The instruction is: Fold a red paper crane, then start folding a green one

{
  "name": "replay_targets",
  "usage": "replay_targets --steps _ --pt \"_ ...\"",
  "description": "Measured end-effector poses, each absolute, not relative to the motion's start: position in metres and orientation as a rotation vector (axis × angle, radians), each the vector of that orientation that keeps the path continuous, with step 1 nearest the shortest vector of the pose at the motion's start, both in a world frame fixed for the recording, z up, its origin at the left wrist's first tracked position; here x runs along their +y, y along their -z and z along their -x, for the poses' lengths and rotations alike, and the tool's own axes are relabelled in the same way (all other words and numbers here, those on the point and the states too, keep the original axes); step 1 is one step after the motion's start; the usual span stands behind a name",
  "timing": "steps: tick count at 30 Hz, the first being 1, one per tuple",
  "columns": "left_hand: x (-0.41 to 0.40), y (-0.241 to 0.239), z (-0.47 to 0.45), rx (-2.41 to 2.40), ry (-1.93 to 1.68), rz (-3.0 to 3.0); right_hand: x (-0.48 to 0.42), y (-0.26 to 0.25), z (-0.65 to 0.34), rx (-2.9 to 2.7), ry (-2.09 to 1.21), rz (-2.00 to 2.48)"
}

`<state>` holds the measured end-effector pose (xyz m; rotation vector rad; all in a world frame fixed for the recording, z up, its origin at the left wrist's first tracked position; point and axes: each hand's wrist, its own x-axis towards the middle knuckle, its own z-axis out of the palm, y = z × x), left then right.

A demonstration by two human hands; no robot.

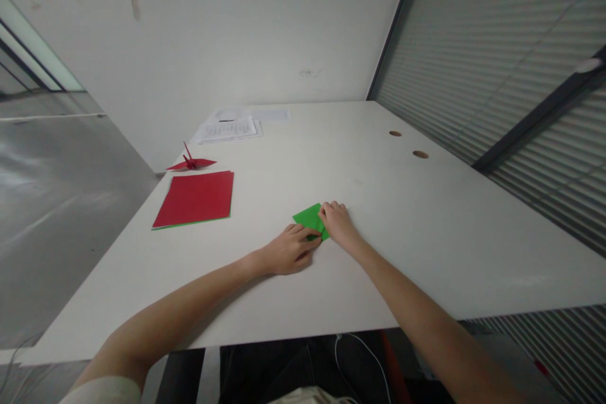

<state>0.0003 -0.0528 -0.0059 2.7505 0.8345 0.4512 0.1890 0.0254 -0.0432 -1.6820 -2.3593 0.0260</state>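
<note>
A small folded green paper lies flat on the white table, a little in front of its middle. My left hand rests on the table with its fingertips pressing the paper's near edge. My right hand covers the paper's right corner, fingers curled down onto it. Both hands touch the paper, and part of it is hidden beneath them.
A stack of red paper sheets lies at the left. Behind it stands a red paper crane. White printed sheets lie at the far edge by the wall. Two round cable holes sit at the right. Slatted blinds line the right side.
</note>
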Motion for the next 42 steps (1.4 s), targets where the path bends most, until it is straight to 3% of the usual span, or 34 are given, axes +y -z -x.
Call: replay_targets --steps 24,37,42 --pt "-0.05 0.009 0.002 0.842 -0.422 -2.729 0.011 0.022 -0.189 -2.317 0.129 1.812" --pt "-0.051 0.007 0.001 0.855 -0.41 -2.74 0.017 0.024 -0.193 -2.263 -0.01 1.846" --pt "-0.054 0.008 -0.001 0.926 -0.446 -2.741 0.019 0.021 -0.202 -2.245 -0.215 1.769"
